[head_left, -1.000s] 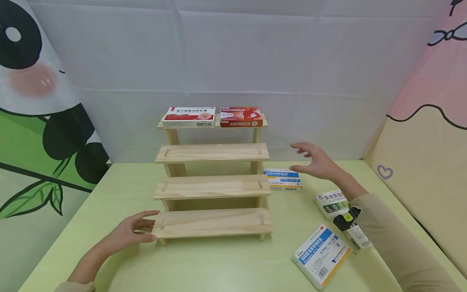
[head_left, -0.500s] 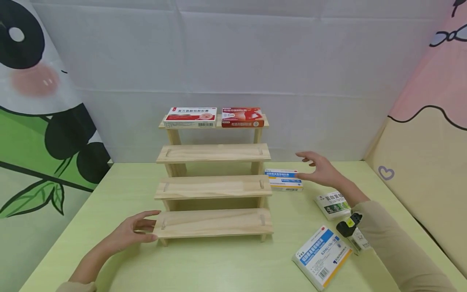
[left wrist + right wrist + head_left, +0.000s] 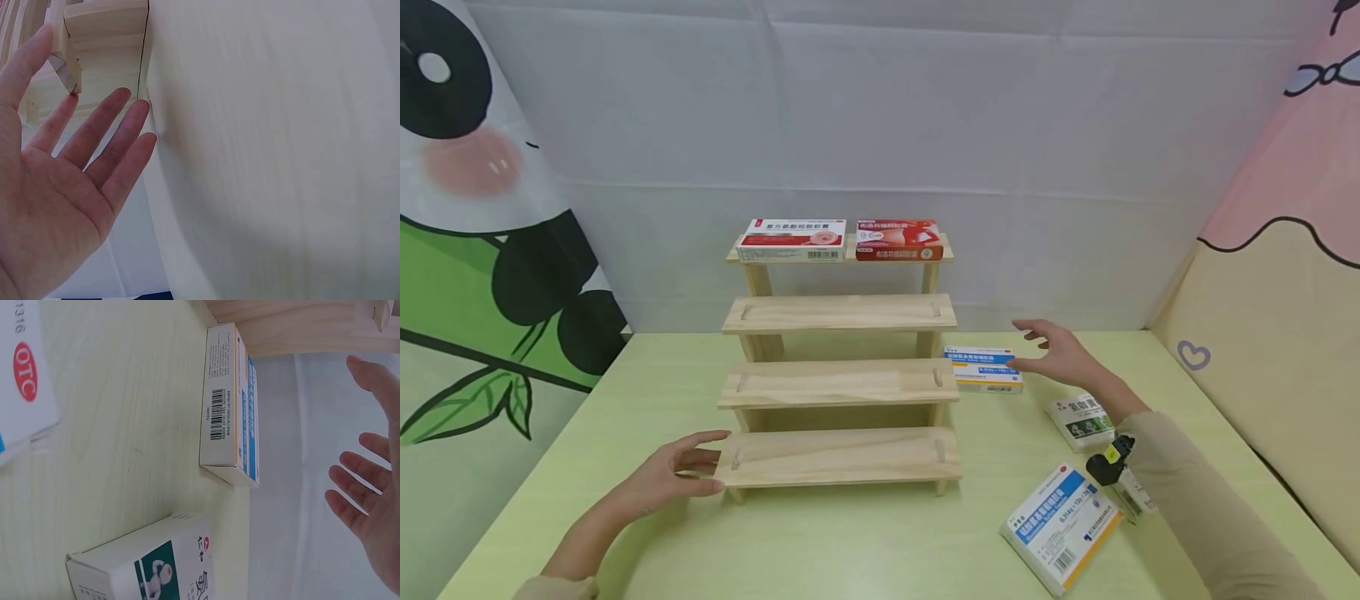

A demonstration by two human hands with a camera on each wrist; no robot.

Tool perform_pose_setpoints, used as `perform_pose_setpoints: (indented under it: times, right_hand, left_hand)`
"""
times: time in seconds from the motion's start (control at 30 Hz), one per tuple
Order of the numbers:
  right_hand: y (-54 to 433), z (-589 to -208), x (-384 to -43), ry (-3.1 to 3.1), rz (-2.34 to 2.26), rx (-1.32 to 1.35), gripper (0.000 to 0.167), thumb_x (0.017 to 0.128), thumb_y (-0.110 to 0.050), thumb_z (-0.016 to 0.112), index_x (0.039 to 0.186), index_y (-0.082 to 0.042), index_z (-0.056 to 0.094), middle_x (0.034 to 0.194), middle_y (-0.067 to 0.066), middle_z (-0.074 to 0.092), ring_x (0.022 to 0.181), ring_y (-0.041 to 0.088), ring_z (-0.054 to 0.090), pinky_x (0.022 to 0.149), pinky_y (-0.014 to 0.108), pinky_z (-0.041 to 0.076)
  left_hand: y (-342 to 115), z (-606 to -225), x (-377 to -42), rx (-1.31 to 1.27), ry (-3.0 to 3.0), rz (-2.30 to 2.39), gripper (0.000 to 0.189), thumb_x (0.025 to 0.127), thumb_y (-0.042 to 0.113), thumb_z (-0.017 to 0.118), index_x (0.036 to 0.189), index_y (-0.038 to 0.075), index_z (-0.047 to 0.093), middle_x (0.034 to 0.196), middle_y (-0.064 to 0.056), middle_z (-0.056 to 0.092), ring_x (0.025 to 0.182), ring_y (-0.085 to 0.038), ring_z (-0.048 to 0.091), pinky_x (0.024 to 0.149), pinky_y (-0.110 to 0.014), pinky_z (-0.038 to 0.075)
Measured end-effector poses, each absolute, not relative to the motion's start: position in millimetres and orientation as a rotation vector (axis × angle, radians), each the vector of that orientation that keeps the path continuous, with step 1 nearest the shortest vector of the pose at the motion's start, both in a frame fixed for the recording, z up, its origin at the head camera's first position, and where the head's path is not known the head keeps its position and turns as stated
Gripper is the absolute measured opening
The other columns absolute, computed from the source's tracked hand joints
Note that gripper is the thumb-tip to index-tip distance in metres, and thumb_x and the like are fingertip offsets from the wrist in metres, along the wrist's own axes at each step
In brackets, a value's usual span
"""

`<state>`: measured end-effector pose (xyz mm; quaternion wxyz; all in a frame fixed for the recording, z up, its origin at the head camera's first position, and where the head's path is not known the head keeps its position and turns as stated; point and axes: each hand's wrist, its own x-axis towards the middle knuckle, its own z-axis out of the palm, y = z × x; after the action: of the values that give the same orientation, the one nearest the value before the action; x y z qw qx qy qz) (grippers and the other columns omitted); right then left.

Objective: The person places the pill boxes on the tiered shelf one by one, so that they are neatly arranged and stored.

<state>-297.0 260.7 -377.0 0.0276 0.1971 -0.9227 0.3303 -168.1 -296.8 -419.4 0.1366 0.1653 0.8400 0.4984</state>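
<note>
A stepped wooden display rack (image 3: 838,383) stands mid-table. My left hand (image 3: 662,475) pinches the left end of its lowest board, thumb at the front corner and index finger at the back. In the left wrist view, the other fingers (image 3: 115,134) spread away from the wood. My right hand (image 3: 1060,358) holds nothing; its fingers are relaxed and parted from the thumb. Its thumb overlaps the right end of a blue-and-white medicine box (image 3: 981,377) in the head view. That box lies beside the rack; the right wrist view shows its barcode side, apart from the hand.
A white-and-red medicine box (image 3: 792,240) and a red one (image 3: 899,240) lie on the top board. Right of the rack are a green-and-white box (image 3: 1078,421), a larger blue-and-white box (image 3: 1060,529) and a box (image 3: 1137,492) partly under the right sleeve.
My right hand has moved slightly right and down, toward the blue-and-white box beside the rack. My left hand keeps its place at the lowest board.
</note>
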Motion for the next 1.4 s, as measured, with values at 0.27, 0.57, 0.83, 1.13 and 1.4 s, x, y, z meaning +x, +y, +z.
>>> perform_pose_setpoints:
  times: [0.27, 0.57, 0.83, 1.13, 1.4]
  right_hand:
    - [266, -391, -300, -2.909, 1.012, 0.568, 0.073, 0.077, -0.026, 0.072, 0.135, 0.001, 0.038, 0.130, 0.023, 0.044, 0.111, 0.038, 0.045, 0.089, 0.051, 0.039]
    - [270, -403, -305, -2.980, 0.964, 0.497, 0.073, 0.079, -0.035, 0.069, 0.134, 0.001, 0.038, 0.131, 0.024, 0.042, 0.113, 0.039, 0.043, 0.085, 0.050, 0.042]
    - [273, -410, -309, -3.003, 0.989, 0.510, 0.077, 0.077, -0.032, 0.071, 0.136, 0.002, 0.035, 0.135, 0.024, 0.038, 0.115, 0.040, 0.042, 0.085, 0.051, 0.042]
    - [269, -416, -316, -3.041, 1.015, 0.536, 0.081, 0.074, -0.027, 0.074, 0.137, 0.004, 0.032, 0.136, 0.026, 0.036, 0.116, 0.042, 0.039, 0.088, 0.054, 0.038]
    - [265, -418, -320, -3.089, 0.994, 0.473, 0.086, 0.073, -0.032, 0.075, 0.138, 0.004, 0.031, 0.137, 0.025, 0.034, 0.118, 0.042, 0.038, 0.090, 0.054, 0.036]
  left_hand:
    - [-297, -420, -168, 0.468, 2.410, 1.455, 0.069, 0.080, 0.011, 0.068, 0.134, -0.010, 0.031, 0.121, -0.037, 0.046, 0.095, 0.009, 0.052, 0.074, -0.023, 0.048]
    - [-297, -419, -168, 0.448, 2.416, 1.445, 0.069, 0.080, 0.013, 0.068, 0.134, -0.010, 0.031, 0.121, -0.037, 0.046, 0.094, 0.011, 0.052, 0.075, -0.026, 0.049]
    - [-296, -419, -167, 0.454, 2.417, 1.456, 0.069, 0.080, 0.012, 0.069, 0.133, -0.011, 0.031, 0.120, -0.038, 0.045, 0.094, 0.011, 0.052, 0.075, -0.026, 0.049]
    - [-297, -420, -166, 0.465, 2.410, 1.475, 0.069, 0.080, 0.011, 0.069, 0.133, -0.012, 0.031, 0.120, -0.039, 0.045, 0.094, 0.009, 0.053, 0.075, -0.025, 0.049]
    - [-297, -422, -167, 0.478, 2.407, 1.484, 0.068, 0.080, 0.010, 0.068, 0.132, -0.012, 0.031, 0.119, -0.039, 0.046, 0.094, 0.008, 0.053, 0.074, -0.025, 0.049]
